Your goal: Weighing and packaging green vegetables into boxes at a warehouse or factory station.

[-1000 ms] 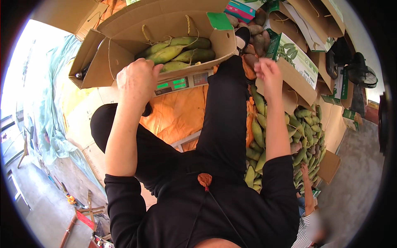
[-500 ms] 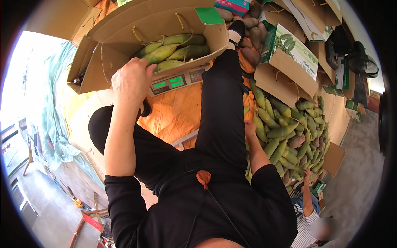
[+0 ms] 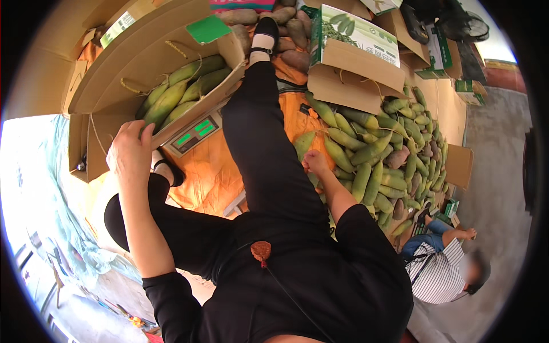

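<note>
My left hand point(image 3: 127, 154) reaches over the near left corner of a cardboard box point(image 3: 88, 143). Its thumb and bent fingers close on the near end of a pale green radish point(image 3: 166, 104). Other green radishes point(image 3: 207, 84) lie with it inside. Beneath the box sits a scale whose green-lit display point(image 3: 194, 130) shows along the near wall. Beside my right thigh, my right hand point(image 3: 315, 163) is closed, its fingers curled. It is against a green radish point(image 3: 304, 143) at the edge of the pile point(image 3: 360, 154); what it grips is hidden.
Reddish tubers point(image 3: 295, 31) lie beyond my outstretched foot point(image 3: 264, 40). An open printed carton point(image 3: 357, 46) stands behind the pile. Orange sheeting point(image 3: 206, 177) covers the floor between my legs. Another person in a striped top point(image 3: 437, 271) sits at the lower right, with an arm extended.
My view has swung, so the box and pile appear farther left. Both hands keep nearly the same places beside the radishes. The other person's body shows more fully, with the arm moved away from the pile.
</note>
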Demonstrator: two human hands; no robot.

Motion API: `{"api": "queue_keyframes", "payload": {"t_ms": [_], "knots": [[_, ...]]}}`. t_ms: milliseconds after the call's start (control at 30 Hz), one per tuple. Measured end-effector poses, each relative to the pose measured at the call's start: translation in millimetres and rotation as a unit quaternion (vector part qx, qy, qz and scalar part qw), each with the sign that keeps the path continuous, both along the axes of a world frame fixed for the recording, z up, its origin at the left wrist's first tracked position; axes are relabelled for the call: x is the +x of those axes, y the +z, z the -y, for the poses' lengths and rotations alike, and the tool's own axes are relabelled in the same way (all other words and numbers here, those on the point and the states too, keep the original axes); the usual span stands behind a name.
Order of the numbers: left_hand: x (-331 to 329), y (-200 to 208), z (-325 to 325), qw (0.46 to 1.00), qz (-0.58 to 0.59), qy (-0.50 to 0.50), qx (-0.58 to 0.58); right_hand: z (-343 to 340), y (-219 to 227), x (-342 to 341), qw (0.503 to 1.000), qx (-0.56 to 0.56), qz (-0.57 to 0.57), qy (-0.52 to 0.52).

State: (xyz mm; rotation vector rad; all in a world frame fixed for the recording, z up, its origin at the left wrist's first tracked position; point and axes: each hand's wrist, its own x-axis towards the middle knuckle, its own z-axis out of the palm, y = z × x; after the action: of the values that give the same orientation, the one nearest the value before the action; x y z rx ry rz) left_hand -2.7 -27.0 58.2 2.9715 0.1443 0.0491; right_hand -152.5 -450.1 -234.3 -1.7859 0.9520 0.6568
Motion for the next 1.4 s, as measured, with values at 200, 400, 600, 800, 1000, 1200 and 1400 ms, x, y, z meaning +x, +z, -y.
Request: {"api": "queue_keyframes", "payload": {"t_ms": [200, 400, 600, 800, 1000, 1200, 1400], "knots": [[0, -1, 3, 1.0, -0.003, -0.01, 0.014, 38, -9, 23, 0.996, -0.089, 0.019, -0.007], [-7, 7, -7, 0.998, -0.016, 0.011, 0.055, 46, -44, 53, 0.996, -0.041, 0.025, -0.074], [-4, 0, -6, 0.998, -0.028, 0.002, 0.059, 29, -47, 65, 0.995, -0.048, -0.018, -0.087], [6, -13, 0, 0.999, -0.019, -0.017, 0.02, 26, -6, 71, 0.98, 0.013, 0.03, -0.198], [2, -12, -8, 0.999, -0.027, -0.003, 0.032, 17, -10, 82, 0.962, 0.042, 0.076, -0.259], [13, -21, 0, 0.999, -0.013, -0.036, 0.019, 155, -20, 55, 0.892, -0.361, 0.22, -0.163], [6, -12, -15, 0.999, 0.01, -0.019, 0.05, 211, 67, 76, 0.86, -0.474, -0.02, -0.19]]}}
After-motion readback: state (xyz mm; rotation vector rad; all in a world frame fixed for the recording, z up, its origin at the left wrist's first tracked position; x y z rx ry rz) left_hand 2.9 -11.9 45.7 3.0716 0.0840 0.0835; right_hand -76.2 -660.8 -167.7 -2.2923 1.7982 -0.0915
